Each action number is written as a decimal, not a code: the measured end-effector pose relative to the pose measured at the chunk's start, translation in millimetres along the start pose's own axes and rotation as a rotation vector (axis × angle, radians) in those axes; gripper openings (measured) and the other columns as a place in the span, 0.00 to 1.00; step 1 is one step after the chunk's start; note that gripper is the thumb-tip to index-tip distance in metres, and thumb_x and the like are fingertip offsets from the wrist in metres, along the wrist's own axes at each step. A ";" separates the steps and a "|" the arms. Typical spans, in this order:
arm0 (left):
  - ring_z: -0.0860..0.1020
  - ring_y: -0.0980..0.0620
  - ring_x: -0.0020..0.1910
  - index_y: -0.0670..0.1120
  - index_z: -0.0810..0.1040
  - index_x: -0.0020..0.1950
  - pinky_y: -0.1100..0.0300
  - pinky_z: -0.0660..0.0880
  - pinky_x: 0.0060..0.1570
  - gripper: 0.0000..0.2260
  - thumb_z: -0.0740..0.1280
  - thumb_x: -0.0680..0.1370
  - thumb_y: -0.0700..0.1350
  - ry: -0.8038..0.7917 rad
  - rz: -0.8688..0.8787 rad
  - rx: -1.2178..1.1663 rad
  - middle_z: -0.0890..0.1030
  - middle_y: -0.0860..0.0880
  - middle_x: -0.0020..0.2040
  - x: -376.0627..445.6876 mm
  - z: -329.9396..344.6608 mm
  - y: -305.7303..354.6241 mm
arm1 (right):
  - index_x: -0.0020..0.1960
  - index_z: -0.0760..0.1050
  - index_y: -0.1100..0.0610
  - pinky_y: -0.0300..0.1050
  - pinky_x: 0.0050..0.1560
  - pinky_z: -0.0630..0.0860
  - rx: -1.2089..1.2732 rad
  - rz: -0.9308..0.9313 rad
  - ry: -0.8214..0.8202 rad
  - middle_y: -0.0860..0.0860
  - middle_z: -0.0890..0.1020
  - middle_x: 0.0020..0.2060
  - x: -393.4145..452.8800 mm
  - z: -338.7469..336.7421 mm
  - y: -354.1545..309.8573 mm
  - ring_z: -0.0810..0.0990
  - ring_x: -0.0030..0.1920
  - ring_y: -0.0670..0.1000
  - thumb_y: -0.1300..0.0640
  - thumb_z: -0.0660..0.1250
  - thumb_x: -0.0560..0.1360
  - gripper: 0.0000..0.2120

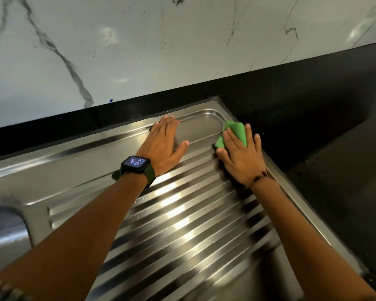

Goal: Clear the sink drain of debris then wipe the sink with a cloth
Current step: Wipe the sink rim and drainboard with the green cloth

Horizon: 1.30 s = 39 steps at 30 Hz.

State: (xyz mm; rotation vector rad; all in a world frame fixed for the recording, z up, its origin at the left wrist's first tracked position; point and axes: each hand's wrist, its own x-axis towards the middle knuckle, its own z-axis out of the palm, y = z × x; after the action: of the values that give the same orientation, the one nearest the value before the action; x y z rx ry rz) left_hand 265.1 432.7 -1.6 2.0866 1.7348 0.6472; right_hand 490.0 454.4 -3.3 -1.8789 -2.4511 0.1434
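A stainless steel sink unit fills the view, with its ribbed drainboard (182,213) in the middle. Only a corner of the sink bowl (4,227) shows at the left edge; the drain is out of view. My right hand (241,157) presses a folded green cloth (237,132) flat against the far right corner of the drainboard. My left hand (163,144), with a dark smartwatch on the wrist, lies palm down with fingers spread on the drainboard's far edge, holding nothing.
A black countertop (313,101) runs behind and to the right of the sink unit. A white marble-patterned wall (139,51) rises behind it. Small water drops dot the counter at right.
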 end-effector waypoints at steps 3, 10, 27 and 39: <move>0.56 0.44 0.75 0.42 0.57 0.72 0.50 0.54 0.74 0.26 0.57 0.78 0.52 0.012 -0.004 0.002 0.59 0.41 0.74 0.4 -0.5 0.5 | 0.75 0.51 0.51 0.57 0.72 0.34 0.006 -0.034 -0.009 0.49 0.52 0.77 48.4 3.2 -18.1 0.38 0.76 0.58 0.41 0.44 0.79 0.27; 0.58 0.45 0.74 0.42 0.60 0.71 0.51 0.53 0.74 0.25 0.55 0.77 0.53 0.094 -0.073 -0.040 0.63 0.41 0.73 -5.5 -8.8 3.9 | 0.75 0.54 0.55 0.52 0.74 0.39 0.210 -0.081 -0.060 0.51 0.57 0.76 56.6 1.1 -51.5 0.47 0.76 0.56 0.49 0.48 0.81 0.24; 0.75 0.47 0.59 0.47 0.63 0.67 0.46 0.73 0.61 0.19 0.57 0.77 0.37 1.016 -0.804 -0.787 0.74 0.45 0.62 -192.3 -71.9 -32.5 | 0.70 0.64 0.59 0.53 0.72 0.63 0.502 -0.926 -0.327 0.60 0.72 0.67 -30.0 15.6 -312.3 0.72 0.66 0.55 0.58 0.65 0.76 0.24; 0.63 0.76 0.53 0.55 0.56 0.72 0.79 0.58 0.49 0.26 0.59 0.75 0.53 0.952 -0.853 -0.749 0.65 0.56 0.69 -193.1 -51.6 -18.3 | 0.72 0.36 0.45 0.52 0.66 0.20 -0.254 -1.222 -0.100 0.42 0.34 0.72 28.8 21.6 -270.0 0.32 0.72 0.51 0.34 0.24 0.70 0.33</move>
State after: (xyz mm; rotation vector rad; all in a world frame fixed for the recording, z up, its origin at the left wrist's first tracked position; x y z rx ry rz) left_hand 193.4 245.5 8.0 0.4095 2.0528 1.7542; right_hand 221.1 411.7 2.7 -0.1306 -3.2607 -0.1390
